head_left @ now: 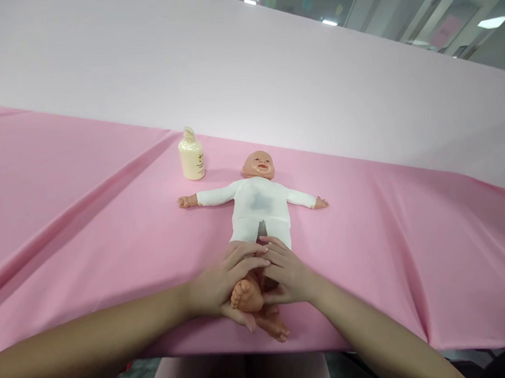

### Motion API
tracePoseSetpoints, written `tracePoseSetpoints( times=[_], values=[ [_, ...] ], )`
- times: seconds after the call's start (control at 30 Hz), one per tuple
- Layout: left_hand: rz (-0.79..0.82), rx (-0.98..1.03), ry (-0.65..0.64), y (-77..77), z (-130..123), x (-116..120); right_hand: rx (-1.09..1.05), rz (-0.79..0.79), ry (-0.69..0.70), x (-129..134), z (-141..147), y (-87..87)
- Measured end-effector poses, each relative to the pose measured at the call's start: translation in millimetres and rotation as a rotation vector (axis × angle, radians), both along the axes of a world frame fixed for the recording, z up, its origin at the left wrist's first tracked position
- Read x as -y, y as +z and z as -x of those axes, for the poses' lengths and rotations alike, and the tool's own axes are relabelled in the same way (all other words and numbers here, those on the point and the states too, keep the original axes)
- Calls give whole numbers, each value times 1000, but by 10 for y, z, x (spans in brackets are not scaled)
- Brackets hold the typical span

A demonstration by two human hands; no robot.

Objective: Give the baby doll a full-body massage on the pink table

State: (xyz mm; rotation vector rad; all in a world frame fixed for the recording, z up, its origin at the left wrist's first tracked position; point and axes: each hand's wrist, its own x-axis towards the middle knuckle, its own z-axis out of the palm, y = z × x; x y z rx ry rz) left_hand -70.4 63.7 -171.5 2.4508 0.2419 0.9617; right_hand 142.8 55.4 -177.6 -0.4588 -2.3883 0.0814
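Observation:
A baby doll (261, 202) with a white cloth body lies on its back, head toward the wall and arms spread. My left hand (229, 275) is wrapped round the doll's lower leg, its thumb beneath the foot (247, 296) that points up. From the other side my right hand (286, 269) curls over the doll's legs, fingertips meeting those of my left hand. The doll's other foot (274, 325) sticks out below, near the table's front edge. Both shins are largely hidden under my fingers.
A cream pump bottle (192, 155) stands upright to the left of the doll's head. Pink cloth (110, 219) with folds covers the table. Behind it rises a white wall (271, 69). My legs show below the front edge.

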Motion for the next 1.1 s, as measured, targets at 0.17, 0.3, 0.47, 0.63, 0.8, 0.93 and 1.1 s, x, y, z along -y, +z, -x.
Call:
tracePoseSetpoints(
  times=[0.17,0.3,0.47,0.63,0.8,0.93,1.1],
  values=[
    [33,43,-51,-30,23,-38,-24,-28,11,7,1,33],
    [55,81,-47,-64,20,-46,-28,-59,-4,34,8,67],
    [83,82,-44,-110,27,-52,-20,-75,-21,47,19,119],
    [83,78,-1,-111,10,-15,-52,-52,-79,28,10,128],
    [31,78,66,-41,-13,39,-67,-51,-71,25,4,82],
    [-39,75,67,-14,-6,50,-57,-61,-32,43,-2,88],
    [-97,93,29,19,-4,51,-57,-40,33,43,-35,137]
  ],
)
